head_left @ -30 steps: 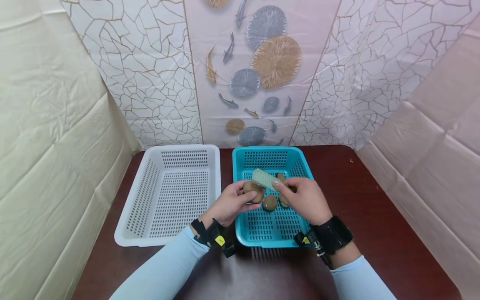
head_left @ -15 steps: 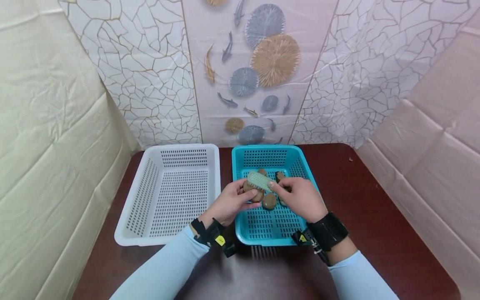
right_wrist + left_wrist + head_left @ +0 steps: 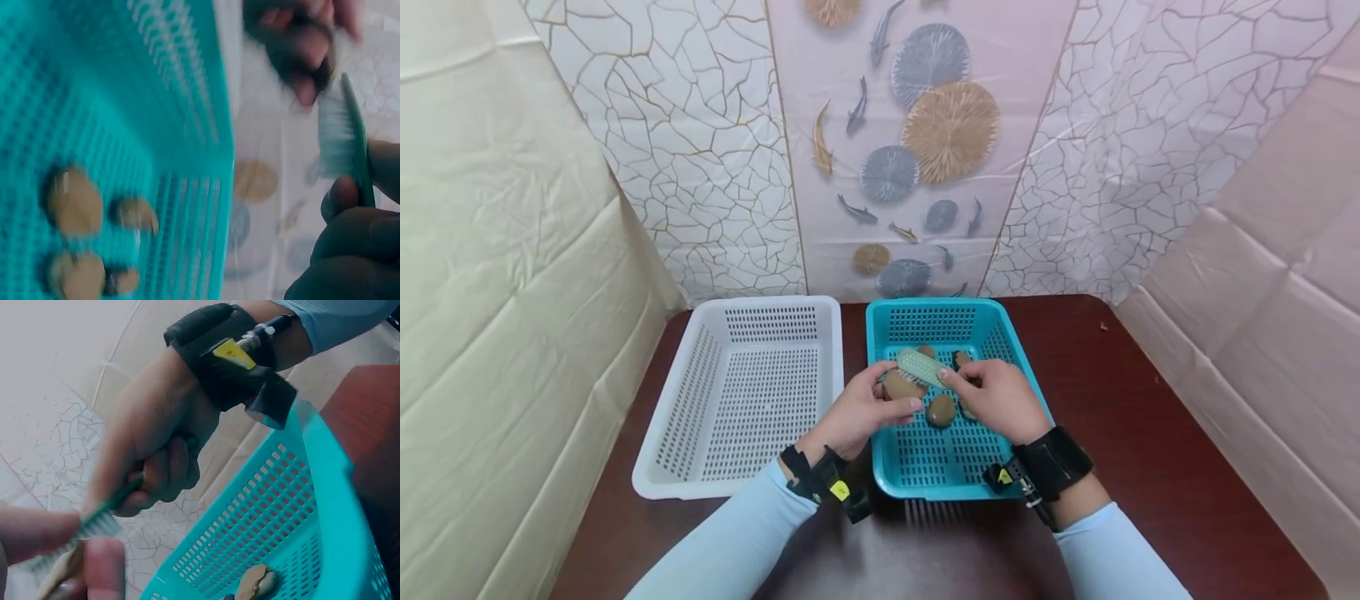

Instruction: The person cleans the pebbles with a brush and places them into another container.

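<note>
In the head view, my left hand (image 3: 861,414) holds a rounded brown lump (image 3: 897,386) between thumb and fingers. My right hand (image 3: 1003,400) grips a pale green brush (image 3: 917,366), its thumb on the back. The bristles touch the top of the lump. In the right wrist view the brush (image 3: 357,144) shows white bristles and a green back. Both hands are above the teal basket (image 3: 917,477). Several similar brown lumps, such as a smooth one (image 3: 941,411), lie in it. Whether they are stones, mushrooms or shells is unclear.
A white perforated basket (image 3: 767,400) stands left of the teal one on the dark red table (image 3: 1150,450). Patterned sheeting (image 3: 715,167) hangs behind the table, and pale cloth walls (image 3: 535,333) close in both sides.
The brush has shifted slightly left and down onto the lump, with my right hand moving along. My left hand has turned the lump a little. The camera has tilted slightly.
</note>
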### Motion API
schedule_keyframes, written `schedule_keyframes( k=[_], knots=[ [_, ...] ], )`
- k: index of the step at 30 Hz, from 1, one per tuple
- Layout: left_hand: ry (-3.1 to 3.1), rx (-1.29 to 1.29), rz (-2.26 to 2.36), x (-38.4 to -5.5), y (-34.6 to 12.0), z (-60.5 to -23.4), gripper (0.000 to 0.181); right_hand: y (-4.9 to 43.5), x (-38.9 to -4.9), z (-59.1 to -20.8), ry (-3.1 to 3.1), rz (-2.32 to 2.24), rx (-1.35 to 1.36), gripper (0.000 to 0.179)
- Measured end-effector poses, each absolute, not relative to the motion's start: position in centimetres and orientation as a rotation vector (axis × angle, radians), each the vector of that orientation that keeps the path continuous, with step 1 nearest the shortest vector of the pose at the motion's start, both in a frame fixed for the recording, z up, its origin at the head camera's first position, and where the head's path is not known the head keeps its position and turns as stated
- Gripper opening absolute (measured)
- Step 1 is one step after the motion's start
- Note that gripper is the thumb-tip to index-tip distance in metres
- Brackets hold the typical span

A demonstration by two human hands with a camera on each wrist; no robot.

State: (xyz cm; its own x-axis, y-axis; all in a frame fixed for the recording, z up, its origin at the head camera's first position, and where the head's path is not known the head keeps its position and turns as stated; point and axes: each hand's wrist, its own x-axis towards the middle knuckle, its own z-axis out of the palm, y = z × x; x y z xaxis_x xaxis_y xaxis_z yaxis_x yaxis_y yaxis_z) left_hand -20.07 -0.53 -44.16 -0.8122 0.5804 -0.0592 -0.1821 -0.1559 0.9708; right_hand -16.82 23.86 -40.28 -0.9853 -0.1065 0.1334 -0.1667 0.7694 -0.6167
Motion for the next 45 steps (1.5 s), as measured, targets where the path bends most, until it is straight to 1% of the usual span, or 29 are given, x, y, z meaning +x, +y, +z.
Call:
schedule_keyframes(
  k=[4, 10, 16, 22, 28, 30, 34, 36, 40, 42, 43, 45],
  knots=[
    [1.684, 0.484, 2.000, -19.8, -0.8, -44.2, 0.060, 24.4, -17.0, -40.4, -2.863, 0.868, 0.114, 0.057],
    [1.723, 0.523, 1.990, -19.5, -0.7, -44.2, 0.069, 24.0, -16.9, -40.7, -2.826, 1.061, 0.263, 0.056],
    [1.741, 0.511, 1.998, -19.7, -0.8, -44.3, 0.065, 24.2, -16.8, -40.9, -2.850, 0.828, 0.125, 0.057],
    [1.762, 0.538, 1.978, -19.7, -0.9, -44.2, 0.066, 23.5, -16.8, -40.7, -2.831, 1.030, 0.276, 0.056],
    [1.789, 0.502, 1.984, -19.7, -0.8, -44.0, 0.066, 23.9, -16.9, -41.1, -2.856, 0.795, 0.123, 0.057],
    [1.804, 0.507, 1.986, -19.7, -0.8, -44.1, 0.066, 23.8, -16.8, -40.8, -2.827, 0.843, 0.151, 0.055],
    [1.836, 0.568, 1.971, -19.8, -0.7, -44.0, 0.070, 23.5, -16.9, -40.5, -2.805, 1.033, 0.268, 0.055],
    [1.850, 0.583, 1.957, -19.8, -0.6, -44.0, 0.073, 23.5, -16.9, -40.5, -2.819, 1.002, 0.258, 0.056],
    [1.869, 0.574, 1.921, -19.8, -0.4, -44.3, 0.074, 23.6, -16.8, -40.5, -2.828, 0.817, 0.166, 0.046],
    [1.876, 0.567, 1.906, -19.8, -0.4, -44.4, 0.072, 23.7, -16.6, -40.2, -2.809, 0.801, 0.174, 0.045],
    [1.877, 0.569, 1.904, -19.8, -0.3, -44.5, 0.071, 23.6, -16.5, -40.1, -2.797, 0.835, 0.200, 0.045],
    [1.876, 0.575, 1.905, -19.8, -0.2, -44.5, 0.071, 23.6, -16.5, -40.0, -2.791, 0.897, 0.254, 0.052]
  ],
)
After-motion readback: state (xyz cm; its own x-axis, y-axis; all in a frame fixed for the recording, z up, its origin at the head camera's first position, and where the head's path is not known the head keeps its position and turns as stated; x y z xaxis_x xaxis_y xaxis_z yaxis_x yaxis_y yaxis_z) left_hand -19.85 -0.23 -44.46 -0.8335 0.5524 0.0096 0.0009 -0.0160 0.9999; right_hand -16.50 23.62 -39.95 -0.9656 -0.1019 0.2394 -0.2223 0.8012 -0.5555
